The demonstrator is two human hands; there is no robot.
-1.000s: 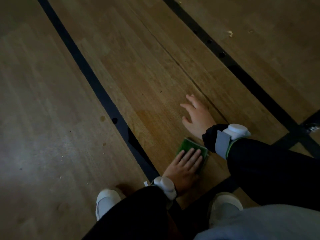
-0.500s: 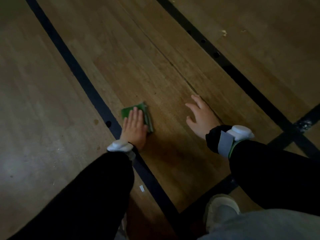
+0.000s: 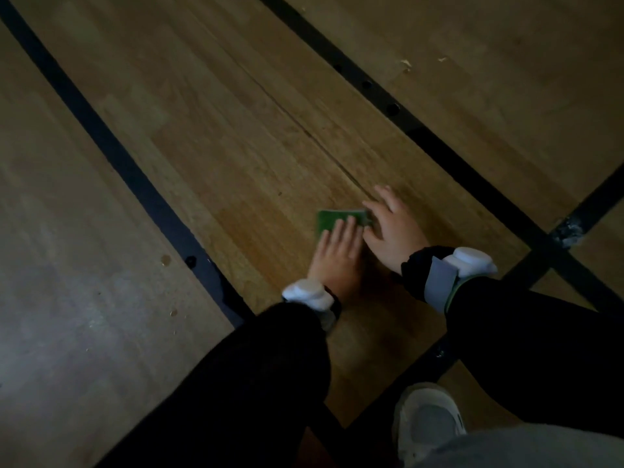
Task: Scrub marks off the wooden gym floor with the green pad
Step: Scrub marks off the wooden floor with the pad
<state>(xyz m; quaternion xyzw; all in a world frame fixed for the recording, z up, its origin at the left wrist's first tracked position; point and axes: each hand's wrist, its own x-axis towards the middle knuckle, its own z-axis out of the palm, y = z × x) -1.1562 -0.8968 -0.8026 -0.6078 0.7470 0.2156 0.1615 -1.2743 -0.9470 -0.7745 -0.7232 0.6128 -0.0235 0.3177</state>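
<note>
The green pad (image 3: pixel 332 220) lies flat on the wooden gym floor (image 3: pixel 243 136), between two dark painted lines. My left hand (image 3: pixel 337 255) presses down on the pad's near half with the fingers straight and together. My right hand (image 3: pixel 393 231) rests palm down on the floor, fingers spread, touching the pad's right edge and the left hand. Both wrists carry white devices over black sleeves. A thin dark seam in the boards runs up and left from under my right hand.
A dark floor line (image 3: pixel 111 153) with a small hole runs diagonally on the left; another dark line (image 3: pixel 425 136) with several holes runs on the right and crosses a third near the right edge. My white shoe (image 3: pixel 427 420) stands at the bottom right. Small specks dot the left boards.
My left hand has slid the pad from beside the left line rightward until it meets my right hand. A second ago the pad was nearer my feet. The right hand has stayed planted.
</note>
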